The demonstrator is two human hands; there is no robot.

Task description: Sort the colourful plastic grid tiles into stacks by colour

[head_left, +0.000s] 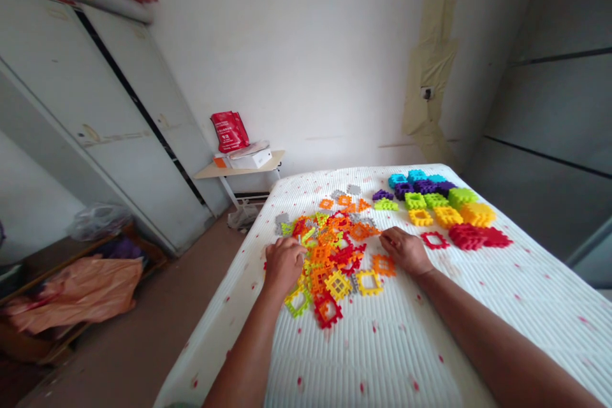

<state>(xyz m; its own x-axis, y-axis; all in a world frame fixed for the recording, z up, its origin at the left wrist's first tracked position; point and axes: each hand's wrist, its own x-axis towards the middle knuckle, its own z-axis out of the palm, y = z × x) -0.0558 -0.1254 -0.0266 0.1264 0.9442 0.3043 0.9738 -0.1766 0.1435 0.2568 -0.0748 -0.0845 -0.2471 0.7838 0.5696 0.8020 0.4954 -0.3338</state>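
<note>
**Partly Sorted, Much Still Mixed**

The left hand (pixel 284 264) is curled, fingertips down among the pieces, and its fingers hide whether it grips one. The right hand (pixel 406 250) rests palm down with its fingers loosely curled, and I cannot tell if it pinches anything. It lies just beside an orange piece (pixel 384 265). Between the 2 hands sits a mixed heap of plastic building pieces (pixel 329 261) in orange, red, yellow, lime and grey, on a white ribbed mattress (pixel 382 357). This heap is the part left to sort.

The done part lies towards the far corner of the mattress, grouped by colour: a blue stack (pixel 411 177), a purple stack (pixel 423 187), a green stack (pixel 461 197), a yellow stack (pixel 447 217) and a red stack (pixel 467 236). A single red piece (pixel 434 240) lies flat just beside the red stack. Beyond the mattress, a small table (pixel 239 169) holds a red bag (pixel 230 131) and a white box (pixel 249 159).
</note>
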